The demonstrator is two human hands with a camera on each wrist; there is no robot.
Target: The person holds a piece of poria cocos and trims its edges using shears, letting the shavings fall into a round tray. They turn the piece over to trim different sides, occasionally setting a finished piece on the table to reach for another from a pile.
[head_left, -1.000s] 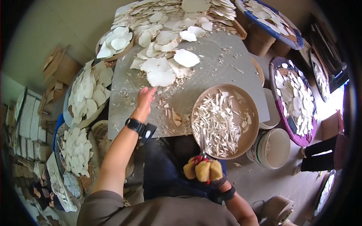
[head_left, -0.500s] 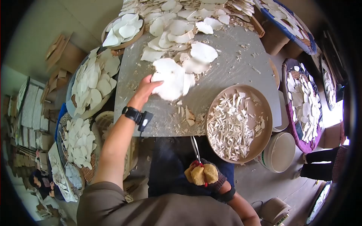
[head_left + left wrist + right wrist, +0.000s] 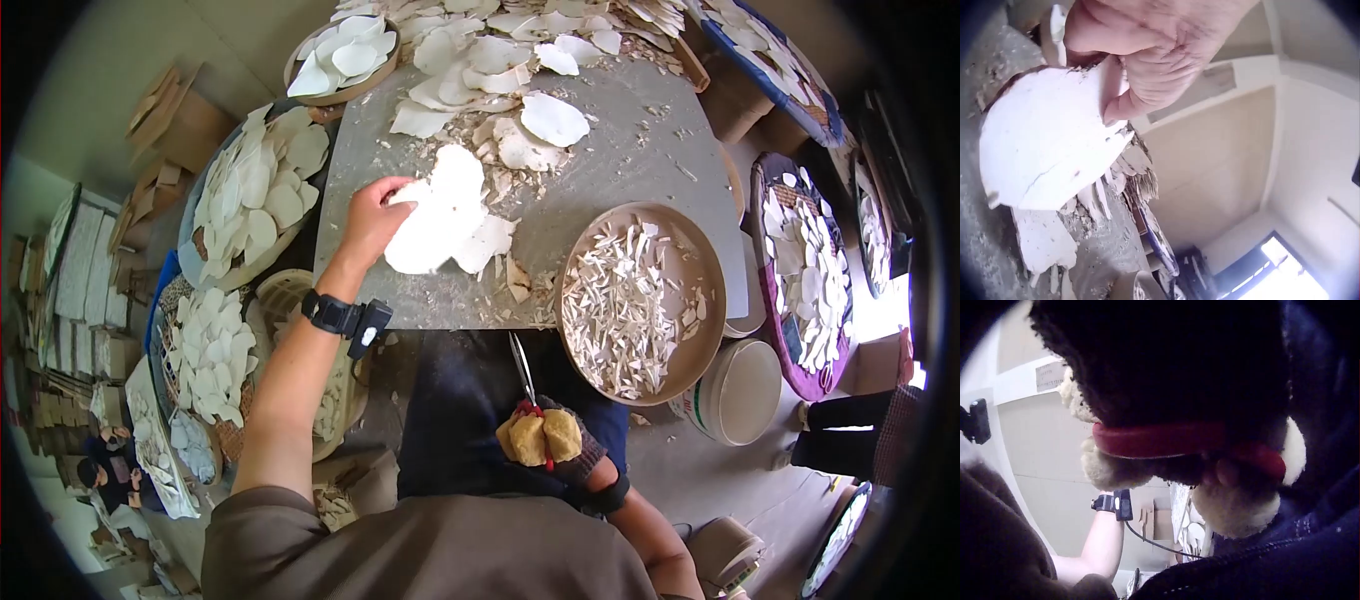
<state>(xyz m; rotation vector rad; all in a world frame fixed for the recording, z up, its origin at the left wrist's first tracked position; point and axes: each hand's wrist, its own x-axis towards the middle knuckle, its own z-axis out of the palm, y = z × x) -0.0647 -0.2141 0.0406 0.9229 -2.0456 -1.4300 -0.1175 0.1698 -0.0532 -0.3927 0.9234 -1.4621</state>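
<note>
My bare left hand (image 3: 372, 222) pinches a thin white slice (image 3: 440, 212) with an uneven edge over the near left of the grey table (image 3: 640, 150). In the left wrist view the thumb lies on the face of the slice (image 3: 1047, 137), which shows a dark rim and a fine crack. A smaller slice (image 3: 488, 243) lies partly behind it. Low in front of the lap, my right hand (image 3: 545, 440), in a dark glove with yellow fingertips, grips scissors (image 3: 521, 362). Their blades point toward the table and their red handle (image 3: 1160, 439) shows in the right wrist view.
A round pan (image 3: 705, 345) of white strips sits at the table's near right corner, above a white bucket (image 3: 742, 395). More slices (image 3: 495, 55) are heaped at the back. Baskets of slices (image 3: 255, 190) stand left and right. Another person's legs (image 3: 845, 435) show at right.
My left hand reached the slices, took hold of one and drew it nearer and to the left. The right hand with the scissors moved off the pan's edge to before the lap.
</note>
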